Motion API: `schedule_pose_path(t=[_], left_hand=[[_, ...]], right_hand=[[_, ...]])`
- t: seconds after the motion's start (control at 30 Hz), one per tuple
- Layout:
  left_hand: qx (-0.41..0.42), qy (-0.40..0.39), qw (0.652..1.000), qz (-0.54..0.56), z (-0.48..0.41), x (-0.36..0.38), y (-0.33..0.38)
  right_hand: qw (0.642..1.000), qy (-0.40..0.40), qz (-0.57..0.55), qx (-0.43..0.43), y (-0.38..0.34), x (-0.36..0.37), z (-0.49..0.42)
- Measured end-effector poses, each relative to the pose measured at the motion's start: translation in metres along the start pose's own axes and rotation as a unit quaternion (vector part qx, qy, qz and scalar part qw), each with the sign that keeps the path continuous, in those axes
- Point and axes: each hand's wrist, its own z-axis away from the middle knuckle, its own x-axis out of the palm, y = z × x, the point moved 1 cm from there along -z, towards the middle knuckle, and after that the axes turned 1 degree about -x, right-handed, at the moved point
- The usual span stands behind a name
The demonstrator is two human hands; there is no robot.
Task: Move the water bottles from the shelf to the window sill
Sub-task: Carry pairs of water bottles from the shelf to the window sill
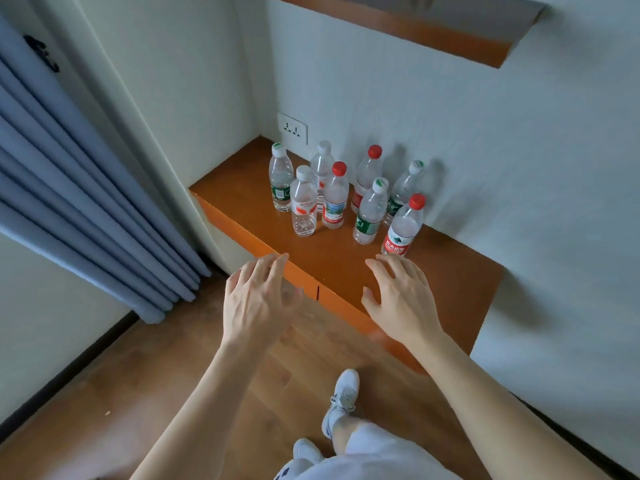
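Several clear water bottles stand upright on an orange shelf (263, 174) in a wall corner. Nearest me are a white-capped bottle with an orange label (303, 202), a red-capped one with a scenic label (335, 197) and a red-labelled bottle (401, 226) at the right front. My left hand (258, 301) hovers over the shelf's front edge, fingers spread and empty. My right hand (401, 299) hovers above the shelf just short of the red-labelled bottle, also spread and empty. No window sill is in view.
A blue curtain (79, 188) hangs at the left. A wall socket (292, 127) sits behind the bottles. Another orange shelf (433, 32) juts out overhead. Wooden floor (173, 393) lies below, with my legs and white shoes (343, 400).
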Motion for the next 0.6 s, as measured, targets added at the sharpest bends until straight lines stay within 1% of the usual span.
schedule_pose_path(t=[0.23,0.4,0.47,0.6], left_hand=[[0.080,-0.055,0.995,0.007,-0.077,0.038,0.038],[0.099,-0.076,0.992,0.021,-0.124,0.059,0.061],[0.111,-0.089,0.989,0.035,-0.137,0.072,0.066],[0.123,-0.130,0.983,0.044,-0.152,0.101,0.070]], right_hand=[[0.995,0.027,0.015,0.099,0.060,0.010,-0.014],[0.986,0.040,0.016,0.160,0.097,0.021,-0.033],[0.983,0.045,0.019,0.174,0.110,0.026,-0.040],[0.984,0.053,0.025,0.171,0.131,0.037,-0.052]])
